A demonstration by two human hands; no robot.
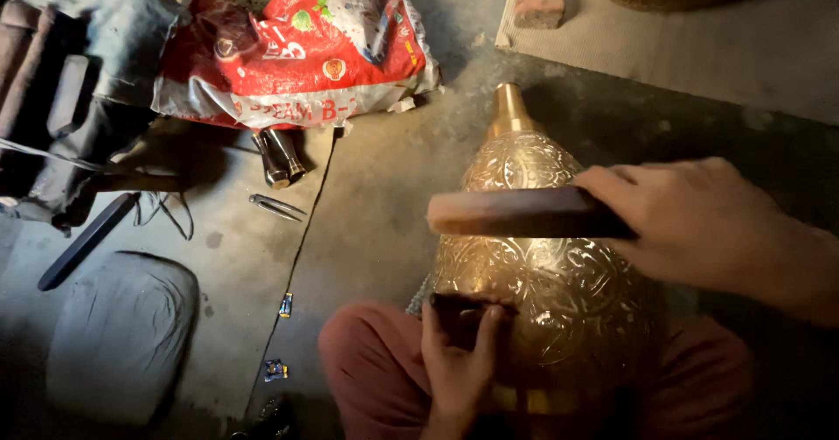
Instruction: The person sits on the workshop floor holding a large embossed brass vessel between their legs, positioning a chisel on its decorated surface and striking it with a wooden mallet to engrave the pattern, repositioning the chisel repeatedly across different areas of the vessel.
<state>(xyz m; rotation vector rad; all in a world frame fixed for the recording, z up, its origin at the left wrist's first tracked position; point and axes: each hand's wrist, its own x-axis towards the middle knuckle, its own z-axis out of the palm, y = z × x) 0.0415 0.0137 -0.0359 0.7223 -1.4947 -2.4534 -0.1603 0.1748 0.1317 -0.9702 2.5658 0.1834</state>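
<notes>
Engraved brass vessel (542,256) worked across the lap.
Right hand (699,221) grips a wooden block (524,213) above it; left hand (459,361) pinches a dark tool (459,304) against its side.

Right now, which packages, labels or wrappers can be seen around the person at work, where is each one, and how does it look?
Sack: on the floor at upper left; large crumpled plastic bag, red and white, with small round pictures.
Small wrapper: on the floor left of the knee; tiny, blue and yellow.
Second small wrapper: just below the first; tiny, crumpled, bluish.
No signs or screens in view.
</notes>
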